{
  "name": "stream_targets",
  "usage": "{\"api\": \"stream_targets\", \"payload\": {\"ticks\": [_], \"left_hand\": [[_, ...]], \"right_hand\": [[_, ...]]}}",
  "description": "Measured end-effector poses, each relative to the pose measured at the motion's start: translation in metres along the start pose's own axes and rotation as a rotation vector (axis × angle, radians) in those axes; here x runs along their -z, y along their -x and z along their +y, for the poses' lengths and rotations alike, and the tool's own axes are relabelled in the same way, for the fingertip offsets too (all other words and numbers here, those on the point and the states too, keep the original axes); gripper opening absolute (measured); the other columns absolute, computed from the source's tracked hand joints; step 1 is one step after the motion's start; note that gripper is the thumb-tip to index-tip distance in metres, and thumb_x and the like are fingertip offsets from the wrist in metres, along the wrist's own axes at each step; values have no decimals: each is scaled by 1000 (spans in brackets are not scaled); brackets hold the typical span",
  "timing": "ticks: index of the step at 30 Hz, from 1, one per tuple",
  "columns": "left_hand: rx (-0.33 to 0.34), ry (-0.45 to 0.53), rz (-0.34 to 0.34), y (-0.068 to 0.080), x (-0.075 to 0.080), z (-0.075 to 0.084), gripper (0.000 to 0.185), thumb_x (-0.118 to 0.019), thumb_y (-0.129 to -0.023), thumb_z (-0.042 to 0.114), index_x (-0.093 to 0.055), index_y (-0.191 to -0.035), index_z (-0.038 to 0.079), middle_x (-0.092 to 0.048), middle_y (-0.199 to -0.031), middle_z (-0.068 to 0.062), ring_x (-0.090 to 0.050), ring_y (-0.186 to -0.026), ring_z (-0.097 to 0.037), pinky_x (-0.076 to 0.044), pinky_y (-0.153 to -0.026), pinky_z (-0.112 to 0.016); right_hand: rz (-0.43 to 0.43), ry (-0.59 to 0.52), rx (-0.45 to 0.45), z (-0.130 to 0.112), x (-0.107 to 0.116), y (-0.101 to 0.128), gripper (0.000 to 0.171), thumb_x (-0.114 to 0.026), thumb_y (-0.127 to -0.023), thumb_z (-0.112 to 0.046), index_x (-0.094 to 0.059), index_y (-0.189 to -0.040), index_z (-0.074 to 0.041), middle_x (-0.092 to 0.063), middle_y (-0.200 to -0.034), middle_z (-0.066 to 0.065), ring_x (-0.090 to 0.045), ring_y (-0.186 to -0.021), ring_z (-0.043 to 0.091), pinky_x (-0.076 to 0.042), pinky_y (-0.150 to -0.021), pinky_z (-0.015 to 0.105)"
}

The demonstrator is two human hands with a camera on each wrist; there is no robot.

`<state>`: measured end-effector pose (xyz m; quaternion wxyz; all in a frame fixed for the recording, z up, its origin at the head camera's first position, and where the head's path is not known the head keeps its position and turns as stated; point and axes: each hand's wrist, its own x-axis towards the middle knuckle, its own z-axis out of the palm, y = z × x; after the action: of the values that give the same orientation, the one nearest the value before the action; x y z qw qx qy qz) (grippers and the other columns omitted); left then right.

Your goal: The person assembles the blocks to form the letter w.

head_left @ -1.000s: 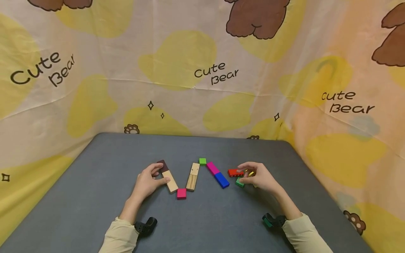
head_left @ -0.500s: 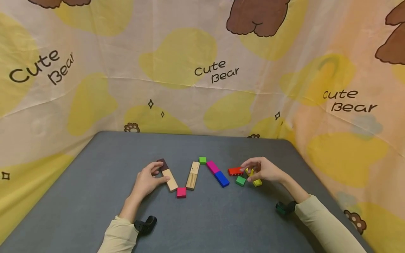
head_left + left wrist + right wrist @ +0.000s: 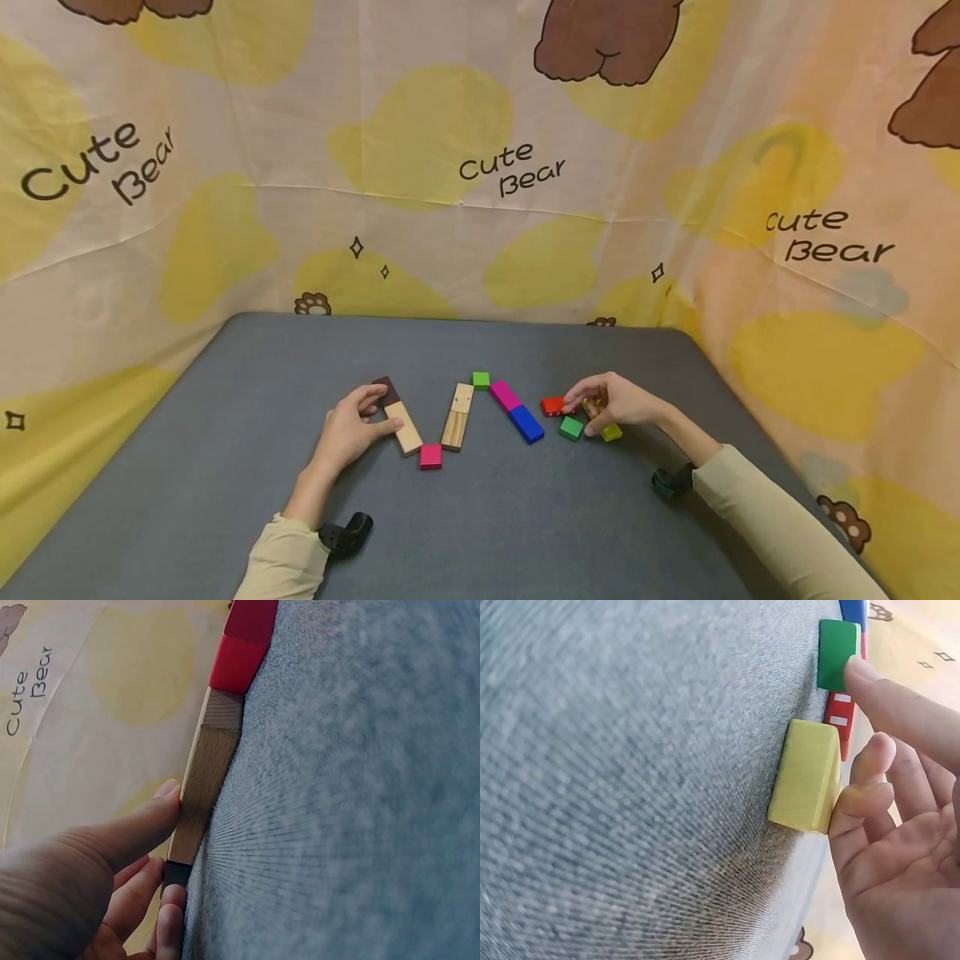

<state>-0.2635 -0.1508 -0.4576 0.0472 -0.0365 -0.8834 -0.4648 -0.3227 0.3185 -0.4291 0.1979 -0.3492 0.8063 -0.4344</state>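
My left hand point(image 3: 347, 432) rests at a dark brown block point(image 3: 387, 390) and a light wood block point(image 3: 405, 432) set end to end. In the left wrist view its thumb touches the wood block point(image 3: 199, 799), with the fingertips against the dark one. My right hand point(image 3: 621, 402), fingers loosely bent, hovers over a small group on the right: a green block point(image 3: 571, 428), a red block point(image 3: 552, 406) with white marks and a yellow block point(image 3: 611, 432). In the right wrist view a fingertip overlaps the green block point(image 3: 838, 656), and nothing is gripped. The hand partly hides the red and yellow pieces.
A zigzag row continues rightward on the grey table point(image 3: 300, 350): a pinkish-red block point(image 3: 431, 457), two wood blocks point(image 3: 457, 417), a bright green block point(image 3: 481, 381), a magenta block point(image 3: 504, 394) and a blue block point(image 3: 527, 425). A printed curtain point(image 3: 420, 275) hangs behind.
My right hand drew away to the right from over the green block, uncovering it and more of the yellow, then shifted slightly back left over the red block. The left hand stays put.
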Motion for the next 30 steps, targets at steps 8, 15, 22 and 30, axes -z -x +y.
{"api": "stream_targets", "payload": {"ticks": [8,15,22,30], "left_hand": [[1,8,1,0,0,1,64,-82,-83,24,-55,-138,6,-57,-135,-16,-54,-120,-34,-39,-99,-55],[9,7,3,0,0,1,64,-82,-83,23,-55,-138,6,-57,-136,-16,-54,-121,-35,-40,-100,-54],[9,6,-1,0,0,1,64,-82,-83,24,-54,-138,7,-57,-136,-16,-54,-121,-35,-39,-100,-55],[10,5,-2,-1,-1,0,64,-83,-82,24,-55,-137,6,-57,-135,-16,-54,-120,-35,-40,-99,-54]], "right_hand": [[-25,-2,-38,2,1,-3,47,-82,-77,3,-66,-121,-2,-69,-115,13,-53,-70,24,-47,-59,25],[-32,-27,-65,2,1,-5,46,-81,-77,5,-67,-120,-2,-69,-115,12,-51,-69,22,-45,-59,23],[-20,-37,-73,0,1,-5,46,-81,-76,6,-67,-119,-1,-70,-113,12,-51,-70,22,-45,-59,23],[5,-28,-97,1,0,-4,45,-83,-75,4,-68,-117,-1,-71,-108,10,-54,-72,24,-48,-61,25]]}}
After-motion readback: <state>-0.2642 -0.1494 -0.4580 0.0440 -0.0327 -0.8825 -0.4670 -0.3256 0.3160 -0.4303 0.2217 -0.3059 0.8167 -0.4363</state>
